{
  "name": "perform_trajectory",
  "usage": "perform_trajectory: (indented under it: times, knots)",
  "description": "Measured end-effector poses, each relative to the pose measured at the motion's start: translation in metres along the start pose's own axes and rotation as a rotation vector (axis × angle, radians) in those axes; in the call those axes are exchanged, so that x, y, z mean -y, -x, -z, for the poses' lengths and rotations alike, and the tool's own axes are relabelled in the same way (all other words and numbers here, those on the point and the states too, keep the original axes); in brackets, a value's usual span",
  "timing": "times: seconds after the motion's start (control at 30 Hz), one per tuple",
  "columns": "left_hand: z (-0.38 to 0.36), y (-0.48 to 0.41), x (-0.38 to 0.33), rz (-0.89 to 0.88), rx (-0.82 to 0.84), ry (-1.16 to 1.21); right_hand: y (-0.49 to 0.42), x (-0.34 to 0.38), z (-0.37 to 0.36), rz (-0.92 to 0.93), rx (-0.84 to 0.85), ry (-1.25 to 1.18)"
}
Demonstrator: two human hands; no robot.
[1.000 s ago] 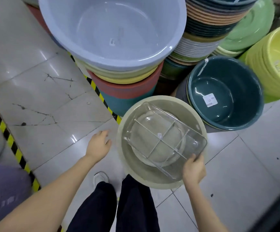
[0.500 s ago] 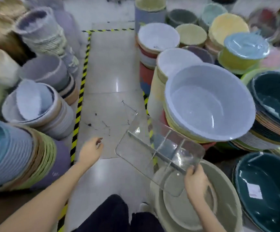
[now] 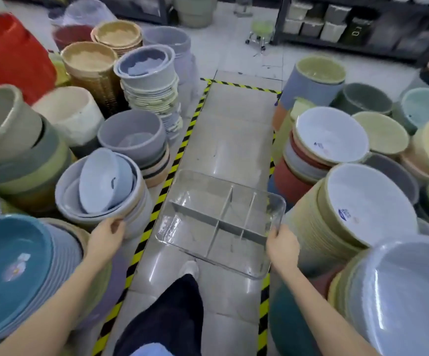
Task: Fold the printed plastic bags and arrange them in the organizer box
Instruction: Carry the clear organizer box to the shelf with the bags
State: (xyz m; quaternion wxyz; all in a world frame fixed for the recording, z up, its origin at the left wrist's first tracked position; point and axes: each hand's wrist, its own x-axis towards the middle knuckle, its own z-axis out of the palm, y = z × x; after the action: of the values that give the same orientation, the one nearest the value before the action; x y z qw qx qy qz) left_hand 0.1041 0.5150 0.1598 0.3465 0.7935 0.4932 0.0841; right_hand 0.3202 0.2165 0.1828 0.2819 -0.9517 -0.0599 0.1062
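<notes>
Holding the box (image 3: pixel 221 217) at lower centre.
Right hand (image 3: pixel 282 244) is gripping its right edge; left hand (image 3: pixel 106 233) is hanging loose, grip empty.

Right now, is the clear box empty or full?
Empty. Through the box you see only its dividers and the floor; no bags in any compartment. The right hand grips its edge.

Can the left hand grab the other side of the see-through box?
Probably yes. The left hand sits nearby, and only open air lies between it and the organizer box, which the right hand grips.
</notes>
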Motion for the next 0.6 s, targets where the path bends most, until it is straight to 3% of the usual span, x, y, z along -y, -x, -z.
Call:
perform_trajectory:
  times: [0.27, 0.6]
  knots:
    - [0.0, -0.235, -0.123, -0.08, 0.046, -0.024, -0.226, 0.099, 0.01, -0.075, -0.084, 0.021]
    - [-0.118, -0.495, -0.364, -0.33, 0.146, 0.095, -0.552, 0.172, 0.011, -0.164, -0.175, 0.047]
